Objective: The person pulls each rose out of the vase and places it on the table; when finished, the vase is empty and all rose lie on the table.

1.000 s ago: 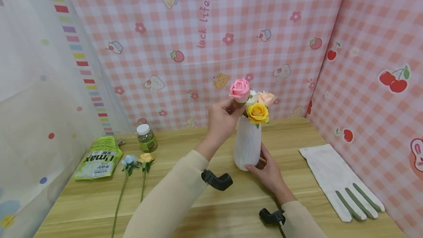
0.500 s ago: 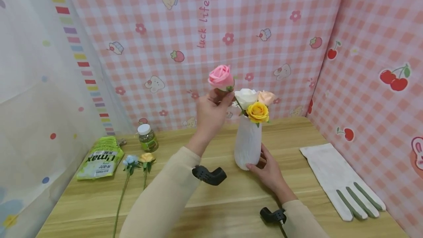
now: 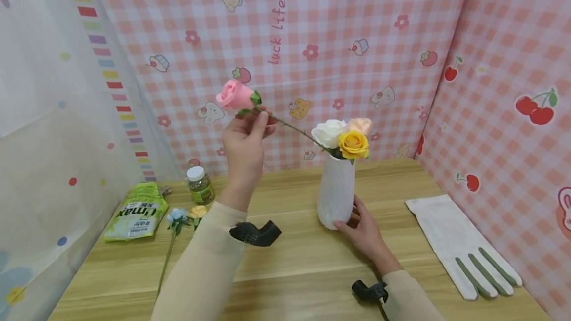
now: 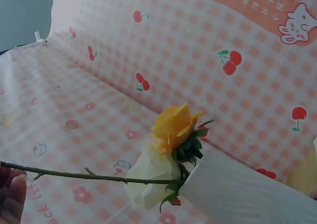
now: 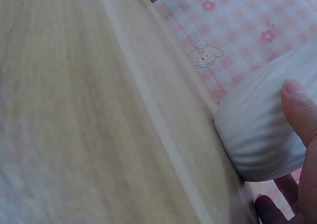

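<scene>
My left hand (image 3: 246,145) pinches a pink rose (image 3: 235,95) just below its bloom. Its green stem (image 4: 104,177) slants down to the right, and the lower end is hidden inside the white vase (image 3: 335,192). A white rose (image 3: 329,133), a yellow rose (image 3: 354,143) and a peach rose (image 3: 360,126) fill the vase's mouth. Low on the vase, my right hand (image 3: 366,232) grips it near the base, thumb in front and fingers behind. In the right wrist view the vase (image 5: 262,125) stands with its base at the wooden tabletop.
At the left lie a blue flower (image 3: 177,215) and a pale-yellow flower (image 3: 198,211), partly behind the left sleeve. Behind them are a green bag (image 3: 136,212) and a white-lidded jar (image 3: 199,186). A white glove (image 3: 459,241) with green stripes lies at the right.
My left hand has moved left and up with the pink rose, tilting it away from the other blooms and baring more stem. The right hand keeps its hold on the vase.
</scene>
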### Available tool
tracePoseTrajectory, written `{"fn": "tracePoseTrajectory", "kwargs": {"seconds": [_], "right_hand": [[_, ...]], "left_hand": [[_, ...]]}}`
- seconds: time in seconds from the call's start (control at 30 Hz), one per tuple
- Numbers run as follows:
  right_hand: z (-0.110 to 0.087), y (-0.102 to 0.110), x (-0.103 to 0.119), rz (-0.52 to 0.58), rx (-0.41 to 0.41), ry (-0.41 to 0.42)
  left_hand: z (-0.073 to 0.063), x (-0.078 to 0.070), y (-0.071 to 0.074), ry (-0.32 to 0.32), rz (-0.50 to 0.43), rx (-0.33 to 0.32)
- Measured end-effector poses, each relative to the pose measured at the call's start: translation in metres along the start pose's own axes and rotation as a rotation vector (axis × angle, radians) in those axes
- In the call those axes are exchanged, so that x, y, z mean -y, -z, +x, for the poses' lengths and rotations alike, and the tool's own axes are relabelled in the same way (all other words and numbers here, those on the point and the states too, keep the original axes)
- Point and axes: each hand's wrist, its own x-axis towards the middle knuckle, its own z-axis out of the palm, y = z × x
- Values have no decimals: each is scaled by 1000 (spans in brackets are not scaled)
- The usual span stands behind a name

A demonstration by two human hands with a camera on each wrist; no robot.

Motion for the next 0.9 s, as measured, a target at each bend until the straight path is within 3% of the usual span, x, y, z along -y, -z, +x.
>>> {"fn": "tracePoseTrajectory", "kwargs": {"seconds": [0.1,0.3,0.5,0.6,0.73,0.9], "right_hand": [[-1,0,2,15,4,1],[4,-1,-24,21,4,-18],[7,-1,-34,11,-10,-12],[4,-1,-17,13,0,-27],[1,-1,-6,23,15,-39],[7,-3,-31,15,9,-38]], "left_hand": [[0,1,13,31,-74,-70],[-1,2,33,50,-156,-193],[-7,6,29,61,-129,-151],[-10,7,25,60,-116,-131],[-8,4,26,17,-122,-155],[-6,-4,33,3,-149,-188]]}}
